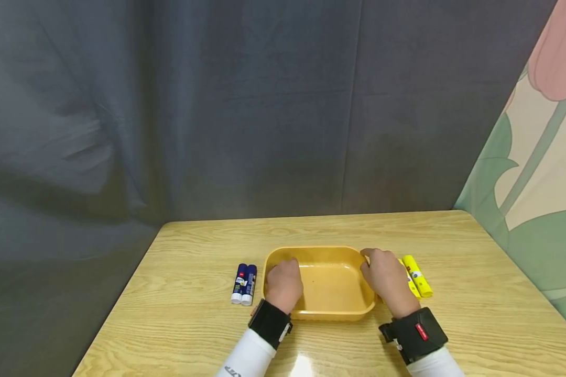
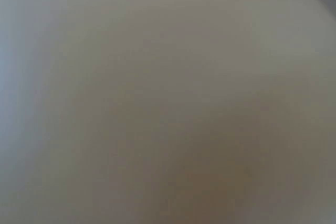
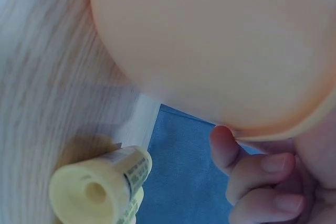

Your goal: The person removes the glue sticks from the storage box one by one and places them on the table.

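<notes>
On the wooden table (image 1: 188, 335) is a yellow-orange plastic tray (image 1: 330, 315) with rounded corners. My left hand (image 1: 284, 285) lies over its left end with bent fingers; the fingertips are hidden, and whether they pinch the rim cannot be made out. At the opposite end my right hand (image 1: 387, 275) holds the tray's right rim. In the right wrist view, its curled fingers (image 3: 262, 179) meet the edge from outside. Two dark blue glue sticks (image 1: 243, 284) with white ends lie left of the tray. Yellow glue sticks (image 1: 417, 276) lie beside my right hand.
A dark grey-blue curtain (image 1: 264, 104) hangs behind the table's far edge. To the right is a wall covering with a floral print (image 1: 537, 220). The left wrist view is just a tan blur.
</notes>
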### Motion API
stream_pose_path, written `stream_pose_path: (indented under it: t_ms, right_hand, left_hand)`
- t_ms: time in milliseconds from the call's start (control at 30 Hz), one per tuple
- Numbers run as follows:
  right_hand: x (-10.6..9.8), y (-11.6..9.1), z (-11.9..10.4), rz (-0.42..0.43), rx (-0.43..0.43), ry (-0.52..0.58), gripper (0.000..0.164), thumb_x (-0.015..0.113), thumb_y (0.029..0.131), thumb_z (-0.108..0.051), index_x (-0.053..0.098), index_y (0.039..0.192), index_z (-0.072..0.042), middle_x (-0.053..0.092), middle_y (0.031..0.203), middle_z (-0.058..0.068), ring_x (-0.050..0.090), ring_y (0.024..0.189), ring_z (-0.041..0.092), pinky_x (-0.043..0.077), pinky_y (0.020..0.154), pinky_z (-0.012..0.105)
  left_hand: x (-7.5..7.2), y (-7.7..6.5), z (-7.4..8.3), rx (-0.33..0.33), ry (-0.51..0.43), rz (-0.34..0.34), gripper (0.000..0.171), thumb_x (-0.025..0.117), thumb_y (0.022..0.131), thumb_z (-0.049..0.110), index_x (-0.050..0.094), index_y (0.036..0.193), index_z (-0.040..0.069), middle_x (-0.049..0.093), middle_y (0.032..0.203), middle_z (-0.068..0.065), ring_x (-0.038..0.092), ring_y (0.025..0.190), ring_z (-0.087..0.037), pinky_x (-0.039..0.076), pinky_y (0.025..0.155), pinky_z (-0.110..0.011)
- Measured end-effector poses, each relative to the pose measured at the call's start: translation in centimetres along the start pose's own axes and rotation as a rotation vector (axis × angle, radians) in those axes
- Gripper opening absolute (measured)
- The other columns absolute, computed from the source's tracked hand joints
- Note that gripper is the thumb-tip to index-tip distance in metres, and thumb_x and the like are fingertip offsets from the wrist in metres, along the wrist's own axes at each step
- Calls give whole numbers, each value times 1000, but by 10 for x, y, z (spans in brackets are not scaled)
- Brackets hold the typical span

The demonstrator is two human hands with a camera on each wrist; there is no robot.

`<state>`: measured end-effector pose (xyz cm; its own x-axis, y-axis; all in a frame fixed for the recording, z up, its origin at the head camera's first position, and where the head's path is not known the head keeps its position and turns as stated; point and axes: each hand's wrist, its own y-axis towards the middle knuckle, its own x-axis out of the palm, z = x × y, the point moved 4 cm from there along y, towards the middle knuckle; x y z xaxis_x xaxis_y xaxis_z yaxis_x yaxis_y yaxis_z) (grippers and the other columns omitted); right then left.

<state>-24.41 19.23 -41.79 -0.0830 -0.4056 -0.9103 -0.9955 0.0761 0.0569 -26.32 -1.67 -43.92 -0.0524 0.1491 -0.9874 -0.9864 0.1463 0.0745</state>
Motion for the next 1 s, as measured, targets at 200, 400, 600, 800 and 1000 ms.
stream_pose_path:
  t_ms: [200, 400, 600, 800, 1000]
  right_hand:
    - [3, 1, 0, -13, -3, 1, 35, 60, 93, -6, 63, 126, 8, 67, 110, 28, 56, 67, 22, 43, 53, 30]
    - [2, 2, -2, -8, -8, -7, 35, 61, 92, -5, 63, 124, 9, 67, 110, 29, 56, 69, 23, 44, 55, 31]
    - [1, 2, -3, -7, -9, -8, 35, 61, 93, -5, 63, 125, 9, 67, 110, 29, 56, 68, 23, 43, 54, 30]
    - [2, 2, -2, -10, -2, -3, 36, 60, 93, -5, 63, 126, 8, 67, 109, 28, 55, 66, 22, 41, 52, 30]
    - [1, 2, -1, -10, 2, 8, 36, 61, 94, -6, 62, 126, 9, 67, 105, 26, 53, 64, 21, 41, 52, 30]
  left_hand:
    - [6, 2, -3, -16, -76, 90, 20, 71, 87, 1, 67, 107, 4, 67, 77, -16, 66, 64, -27, 52, 49, -38]
    - [12, 8, -5, -25, -97, 92, 25, 70, 87, -1, 66, 110, 5, 67, 80, -16, 67, 67, -27, 52, 50, -39]
    - [13, 12, -7, -39, -123, 91, 19, 68, 88, -1, 66, 105, 6, 67, 78, -16, 67, 67, -29, 53, 51, -41]
    - [9, 13, -11, -64, -211, 67, 19, 62, 93, 0, 62, 112, 6, 67, 81, -19, 68, 71, -33, 54, 56, -45]
    - [-1, 12, -15, -45, -330, 43, 34, 60, 98, 6, 56, 132, 3, 69, 95, -23, 69, 82, -35, 55, 65, -47]
